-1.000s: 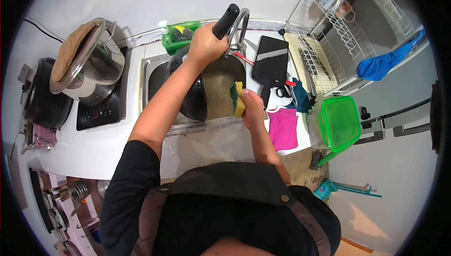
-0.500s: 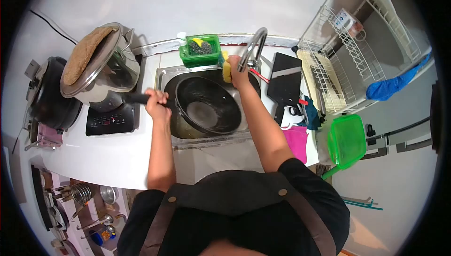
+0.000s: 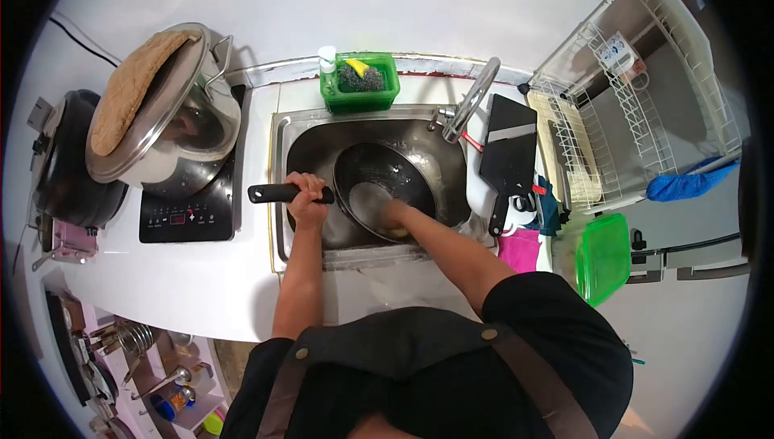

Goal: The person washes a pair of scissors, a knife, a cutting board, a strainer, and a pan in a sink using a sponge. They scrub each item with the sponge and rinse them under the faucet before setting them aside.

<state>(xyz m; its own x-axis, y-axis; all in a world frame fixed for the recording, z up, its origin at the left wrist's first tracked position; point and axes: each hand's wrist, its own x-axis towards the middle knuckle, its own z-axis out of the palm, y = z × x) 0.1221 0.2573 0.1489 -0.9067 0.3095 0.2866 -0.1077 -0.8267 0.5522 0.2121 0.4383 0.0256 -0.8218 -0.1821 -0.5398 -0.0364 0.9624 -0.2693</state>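
My left hand is wrapped round the black handle of a frying pan, which rests tilted in the steel sink. Inside the pan, my right hand presses near the lower edge on a sponge, of which only a yellowish sliver shows beneath it; the fingers are mostly hidden. The curved faucet stands at the sink's back right. A green caddy with a scrubber and a pump bottle sits behind the sink.
A large lidded pot sits on an induction cooker at the left, beside a black pot. Right of the sink lie a black cutting board and a pink cloth. Beyond them stand a wire dish rack and a green-lidded bin.
My right hand has moved from beside the faucet down into the pan with the yellow sponge. The pan has tilted and turned, and my left hand still holds its handle. The view has shifted slightly.
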